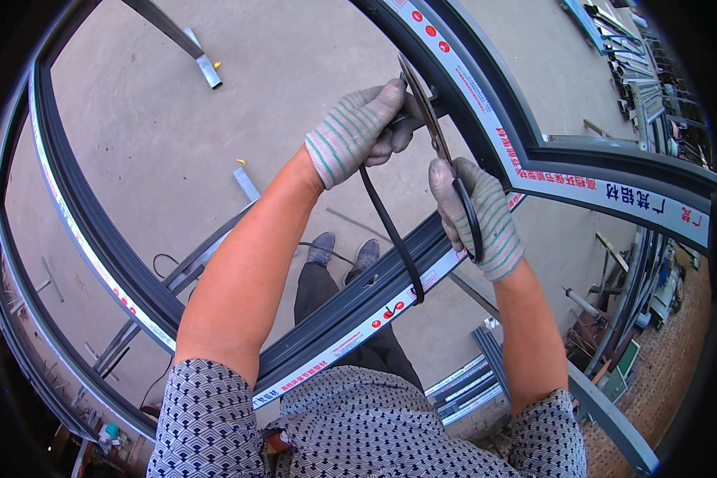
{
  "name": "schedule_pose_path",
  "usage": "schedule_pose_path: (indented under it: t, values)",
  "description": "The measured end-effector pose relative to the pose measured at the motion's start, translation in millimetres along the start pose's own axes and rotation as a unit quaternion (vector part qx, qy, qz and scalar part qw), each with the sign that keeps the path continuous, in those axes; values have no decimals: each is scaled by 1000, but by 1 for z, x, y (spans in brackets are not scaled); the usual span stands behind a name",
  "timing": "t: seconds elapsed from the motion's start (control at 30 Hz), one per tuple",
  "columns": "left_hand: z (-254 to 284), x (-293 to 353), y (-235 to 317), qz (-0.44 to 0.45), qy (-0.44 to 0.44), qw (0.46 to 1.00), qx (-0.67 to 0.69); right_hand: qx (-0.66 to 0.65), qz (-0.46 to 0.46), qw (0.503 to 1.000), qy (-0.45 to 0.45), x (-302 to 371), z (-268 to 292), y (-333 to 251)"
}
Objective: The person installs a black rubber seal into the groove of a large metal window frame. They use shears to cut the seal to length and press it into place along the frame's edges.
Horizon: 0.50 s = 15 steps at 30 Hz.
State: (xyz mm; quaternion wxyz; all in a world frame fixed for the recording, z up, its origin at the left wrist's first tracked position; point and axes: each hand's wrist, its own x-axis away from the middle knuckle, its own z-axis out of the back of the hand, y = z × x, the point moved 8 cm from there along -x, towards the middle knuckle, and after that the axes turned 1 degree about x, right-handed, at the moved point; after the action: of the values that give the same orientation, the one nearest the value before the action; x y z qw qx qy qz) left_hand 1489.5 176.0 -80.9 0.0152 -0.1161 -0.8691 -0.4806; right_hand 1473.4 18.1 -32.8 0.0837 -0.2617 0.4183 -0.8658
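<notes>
My left hand [357,131], in a white glove with green stripes, is closed on a thin black rubber strip [389,223]. From its fingers the strip hangs down and crosses the near bar of a dark metal frame [354,291]. My right hand [482,219], gloved alike, grips scissors [432,119] by their black handle. The scissor blades point up and away, close beside my left fingertips and just short of the frame's far right corner. Whether the blades touch the strip is hidden by my left fingers.
Printed white film covers the frame's faces. Another dark frame bar [95,215] curves along the left. Metal supports, including a grey tube [613,430], stand below. Stacked profiles [637,72] lie at the far right, and more profiles [470,386] lie near my right elbow. My shoes [320,248] show through the frame.
</notes>
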Motion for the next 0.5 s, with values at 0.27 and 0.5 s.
schedule_pose_path:
  t: [0.27,0.5]
  values:
    - [-1,0,-2,-18,-17,999,-25,2,7,999,36,15,0,-2]
    - [6,1,-6,-14,-8,999,-32,62,-40,996,49,13,0,-5]
